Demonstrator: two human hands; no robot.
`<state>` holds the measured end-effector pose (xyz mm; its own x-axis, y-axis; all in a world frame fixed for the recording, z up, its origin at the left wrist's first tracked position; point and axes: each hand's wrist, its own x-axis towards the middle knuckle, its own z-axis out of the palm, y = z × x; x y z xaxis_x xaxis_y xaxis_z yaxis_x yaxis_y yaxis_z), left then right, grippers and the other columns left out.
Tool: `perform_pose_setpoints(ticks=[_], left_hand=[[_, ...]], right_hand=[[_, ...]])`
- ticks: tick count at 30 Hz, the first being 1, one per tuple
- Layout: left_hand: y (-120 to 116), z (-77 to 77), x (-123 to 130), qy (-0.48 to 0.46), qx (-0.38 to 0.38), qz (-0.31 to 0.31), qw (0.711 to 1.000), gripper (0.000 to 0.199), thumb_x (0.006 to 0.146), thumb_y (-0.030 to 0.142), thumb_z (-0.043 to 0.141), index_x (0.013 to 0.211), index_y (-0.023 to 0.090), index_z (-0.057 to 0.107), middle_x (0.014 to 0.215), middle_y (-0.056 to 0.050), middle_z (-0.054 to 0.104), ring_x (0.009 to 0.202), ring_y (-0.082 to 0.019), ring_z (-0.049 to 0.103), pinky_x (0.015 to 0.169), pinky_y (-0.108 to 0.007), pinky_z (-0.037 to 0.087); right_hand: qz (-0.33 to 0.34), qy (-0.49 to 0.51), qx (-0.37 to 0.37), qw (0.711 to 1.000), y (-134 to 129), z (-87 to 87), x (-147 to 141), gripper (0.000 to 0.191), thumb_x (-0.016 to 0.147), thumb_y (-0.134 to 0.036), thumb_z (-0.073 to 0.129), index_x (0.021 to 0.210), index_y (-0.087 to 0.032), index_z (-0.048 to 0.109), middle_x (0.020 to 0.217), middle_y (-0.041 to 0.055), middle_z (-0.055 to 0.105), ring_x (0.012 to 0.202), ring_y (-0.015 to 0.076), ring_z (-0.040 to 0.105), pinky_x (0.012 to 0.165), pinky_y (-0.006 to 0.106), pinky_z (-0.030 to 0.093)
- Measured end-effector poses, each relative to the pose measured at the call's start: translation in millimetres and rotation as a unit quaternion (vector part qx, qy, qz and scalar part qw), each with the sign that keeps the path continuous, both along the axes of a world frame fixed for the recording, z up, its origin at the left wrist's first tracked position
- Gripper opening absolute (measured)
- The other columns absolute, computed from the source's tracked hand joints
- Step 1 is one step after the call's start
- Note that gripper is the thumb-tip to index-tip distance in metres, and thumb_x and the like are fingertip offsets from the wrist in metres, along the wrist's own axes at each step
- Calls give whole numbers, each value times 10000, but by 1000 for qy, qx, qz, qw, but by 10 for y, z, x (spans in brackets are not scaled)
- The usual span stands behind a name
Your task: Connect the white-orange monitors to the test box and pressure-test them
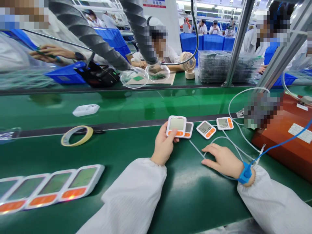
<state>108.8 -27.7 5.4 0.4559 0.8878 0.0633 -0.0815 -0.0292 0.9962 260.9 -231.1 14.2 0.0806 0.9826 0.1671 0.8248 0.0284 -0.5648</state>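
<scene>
My left hand (162, 147) grips a small white digital display device (177, 123), its thumb on the orange buttons. The screen of that device looks blank. Partly hidden behind it is another such device (189, 130). Just to the right lie two more, a tilted display device (206, 130) and a farther display device (224, 123), both showing digits. My right hand (223, 160) wears a blue wrist strap (245, 173). Between its thumb and forefinger runs a thin white tube (197, 149), whose free end points toward the left hand.
At lower left stands a row of several larger display devices (81, 178). A tape roll (76, 136) and a white plastic piece (86, 110) lie farther back. The reddish-brown box (282, 143) bounds the right side, with tubes and a blue cord nearby. Co-workers sit beyond the bench.
</scene>
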Motion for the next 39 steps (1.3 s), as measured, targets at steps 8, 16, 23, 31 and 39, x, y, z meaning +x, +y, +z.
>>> perform_pose_setpoints(ticks=[8, 16, 23, 31, 39], left_hand=[[531, -143, -174, 289, 219, 39, 931, 444, 859, 463, 467, 1092, 166, 700, 843, -77, 668, 811, -247, 613, 785, -366, 481], [-19, 55, -45, 142, 215, -21, 966, 284, 845, 399, 576, 950, 170, 706, 940, -95, 687, 821, -218, 623, 774, -347, 490], [-667, 78, 77, 31, -123, -287, 950, 605, 833, 485, 680, 1324, 153, 558, 1067, -110, 696, 909, -220, 657, 795, -341, 521], [-472, 0, 90, -73, -200, -173, 962, 564, 744, 517, 778, 1148, 147, 644, 1127, -105, 698, 999, -252, 656, 865, -341, 518], [-436, 4, 53, 17, -107, -304, 947, 482, 761, 520, 758, 1051, 152, 647, 958, -69, 692, 860, -207, 633, 796, -317, 489]], right_hand=[[-176, -150, 65, 971, 312, -61, 199, 477, 834, -234, 697, 1286, -159, 566, 1313, 165, 562, 1210, 334, 520, 1008, 486, 469], [-172, -158, 72, 970, 570, -214, 258, 482, 831, -237, 663, 1277, -115, 531, 1238, 188, 578, 1164, 342, 502, 1024, 492, 428], [-150, -68, 238, 957, 377, -18, 99, 393, 885, -338, 619, 1221, -171, 505, 1271, 166, 566, 1179, 320, 518, 1018, 480, 429], [-83, 88, 110, 987, 273, 60, -12, 331, 995, -223, 392, 1293, -184, 532, 1175, 101, 670, 807, 174, 673, 804, 323, 538], [-67, -59, -44, 995, 347, -10, -13, 241, 983, -178, 452, 925, -181, 686, 835, 52, 725, 704, 189, 659, 649, 262, 423]])
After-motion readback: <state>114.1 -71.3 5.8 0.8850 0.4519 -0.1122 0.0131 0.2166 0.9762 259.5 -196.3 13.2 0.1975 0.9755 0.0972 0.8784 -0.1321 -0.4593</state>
